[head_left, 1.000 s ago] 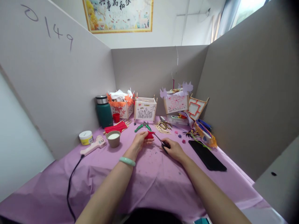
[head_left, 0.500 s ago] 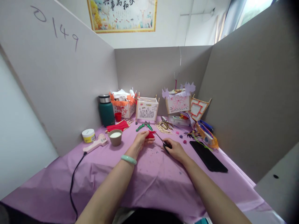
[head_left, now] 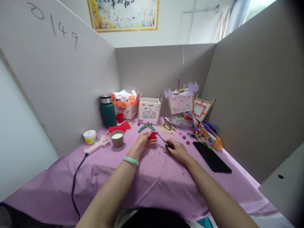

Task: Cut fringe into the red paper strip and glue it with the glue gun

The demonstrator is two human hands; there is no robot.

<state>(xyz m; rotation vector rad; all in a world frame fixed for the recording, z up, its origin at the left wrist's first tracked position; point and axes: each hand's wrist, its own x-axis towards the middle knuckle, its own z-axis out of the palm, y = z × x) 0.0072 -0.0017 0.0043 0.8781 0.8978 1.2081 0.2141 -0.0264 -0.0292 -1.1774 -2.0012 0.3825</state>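
My left hand (head_left: 143, 142), with a pale green bangle at the wrist, pinches a small red piece (head_left: 152, 135) that looks like paper or felt, its top edge cut into fringe. My right hand (head_left: 177, 149) grips black-handled scissors (head_left: 169, 146), their blades pointing up and left at the red piece. The blade tips meet its right edge; whether they are parted there is too small to tell. Tiny scraps dot the purple tablecloth (head_left: 152, 171) below my hands. Just beyond them lie green-handled pliers (head_left: 146, 127).
At left stand a teal bottle (head_left: 108, 112), a cup of white stuff (head_left: 117, 139), red strips (head_left: 119, 127), a jar (head_left: 90, 137) and a corded pink glue gun (head_left: 98, 144). Decorated lanterns (head_left: 149, 110) line the back. Wooden sticks (head_left: 166, 128) and a black phone-like slab (head_left: 211, 157) lie rightward.
The view has tilted slightly, so the scene sits a little higher. My hands, the red piece and the scissors keep nearly the same positions relative to each other.
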